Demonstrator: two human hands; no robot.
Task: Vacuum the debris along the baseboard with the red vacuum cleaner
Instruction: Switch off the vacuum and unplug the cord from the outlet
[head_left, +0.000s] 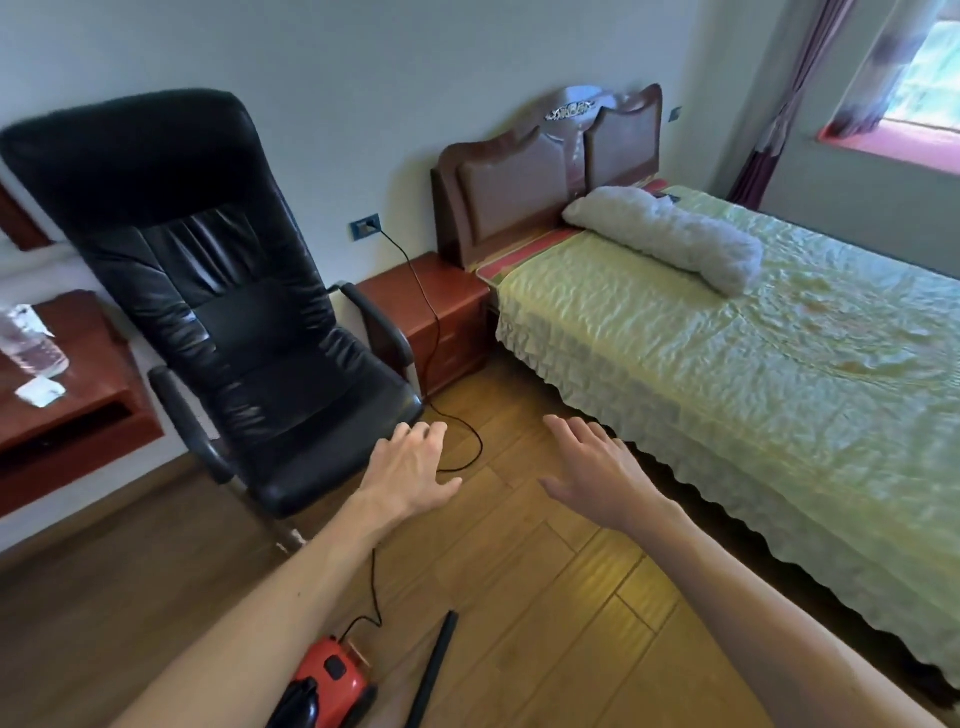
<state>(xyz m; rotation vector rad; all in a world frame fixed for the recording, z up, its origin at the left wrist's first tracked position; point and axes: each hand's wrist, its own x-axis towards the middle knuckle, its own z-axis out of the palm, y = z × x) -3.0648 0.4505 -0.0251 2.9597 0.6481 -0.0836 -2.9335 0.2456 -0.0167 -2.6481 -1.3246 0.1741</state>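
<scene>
Neither grip holds anything: the left hand (410, 462) and the right hand (597, 467) are both spread open, palms down, reaching out over the wooden floor (519, 561) between chair and bed.

Along the floor's right edge stands the bed (727, 338) with its green frilled cover and a rolled white pillow (670, 236) near the carved headboard (545, 176). At the far-left side a black leather office chair (223, 291) sits close to the wall, with a red-brown nightstand (431, 312) wedged between it and the bed. A red-brown worktop (67, 374) at the left edge carries a plastic bottle (28, 343).

Down at the floor's near edge lies the red vacuum cleaner (332, 675), untouched, with a black tube (436, 670) just beside it. Its thin black cord (431, 332) runs from the wall socket (366, 226) across the nightstand and loops over the floor under the left hand.

That slack loop looks like the main risk: a foot or the chair base could snag it and jerk the plug out or tip the cleaner. The chair also seems to block the baseboard behind it, so debris there may be missed unless the chair is shifted. No debris is plain to see from here.
</scene>
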